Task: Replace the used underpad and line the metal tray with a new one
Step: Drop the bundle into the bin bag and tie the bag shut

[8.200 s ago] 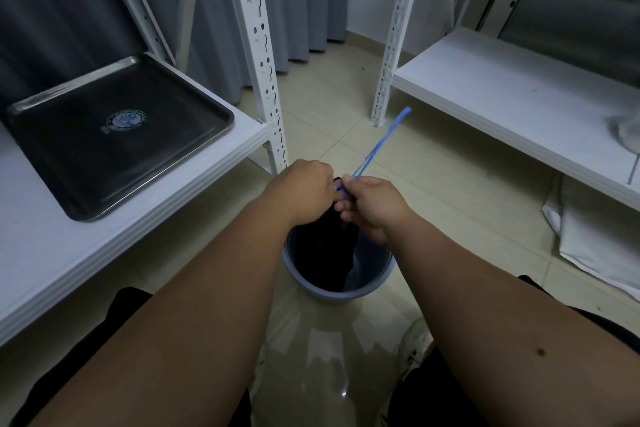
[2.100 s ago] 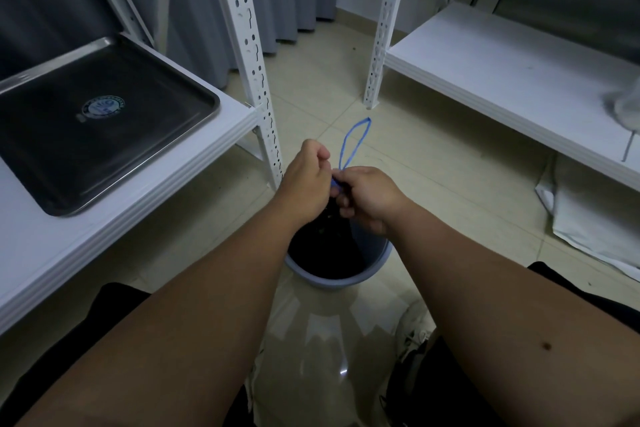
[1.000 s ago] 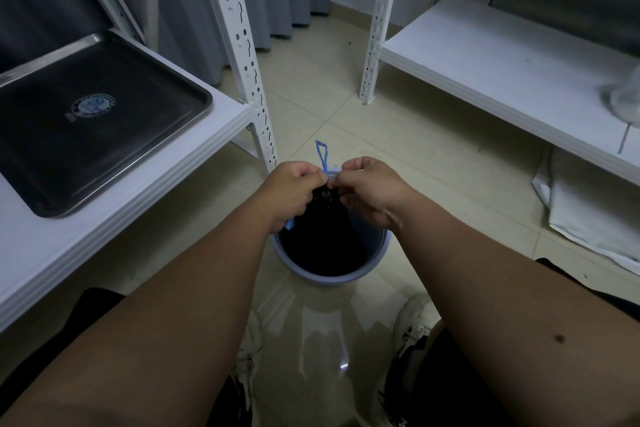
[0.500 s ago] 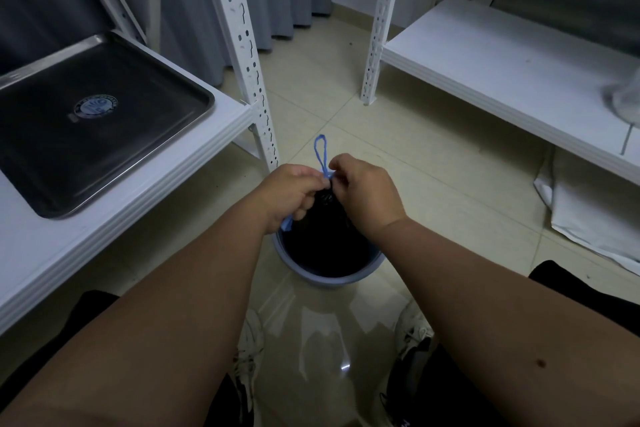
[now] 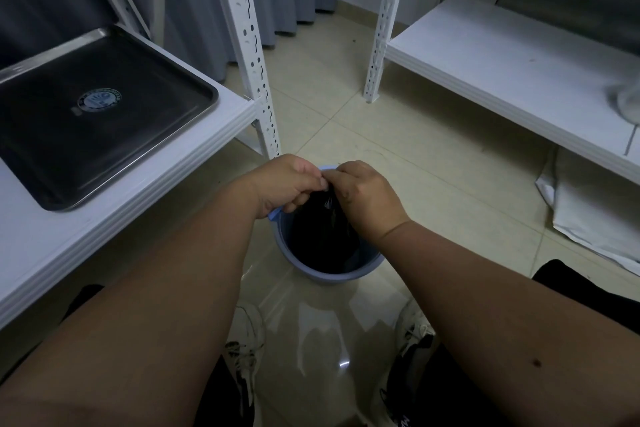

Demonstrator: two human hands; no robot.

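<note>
The left hand point(image 5: 289, 184) and the right hand point(image 5: 363, 196) meet over the blue bucket point(image 5: 327, 272), both pinching the gathered neck of the black bag point(image 5: 322, 236) that sits inside it. A bit of blue drawstring point(image 5: 273, 216) shows under the left hand. The bucket stands on the tiled floor point(image 5: 433, 163). On the white shelf point(image 5: 114, 204) at the left lies the metal tray point(image 5: 86, 114), bare, with a round sticker point(image 5: 98, 100) in it.
</note>
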